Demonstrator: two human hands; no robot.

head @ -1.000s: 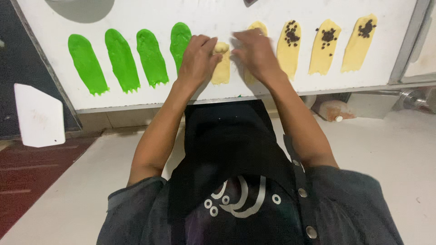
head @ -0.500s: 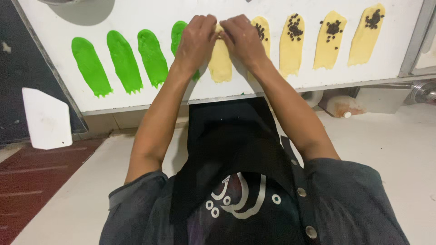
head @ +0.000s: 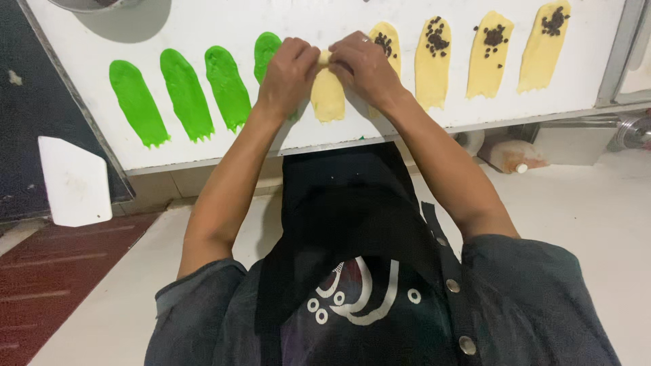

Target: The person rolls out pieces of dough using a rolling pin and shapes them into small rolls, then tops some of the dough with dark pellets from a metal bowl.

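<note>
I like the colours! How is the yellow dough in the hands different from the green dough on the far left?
The yellow dough strip is pale yellow; the leftmost green strip is bright green. The left hand and right hand pinch the yellow strip's top end, while nothing touches the green strip. The yellow strip looks shorter than the green strip. Both lie flat on the white table.

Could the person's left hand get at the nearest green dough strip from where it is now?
Probably yes. The left hand pinches the far end of the plain yellow dough strip, and the green dough strip lies right beside it, partly under that hand. Nothing stands between them on the white table, though the hand is busy.
</note>
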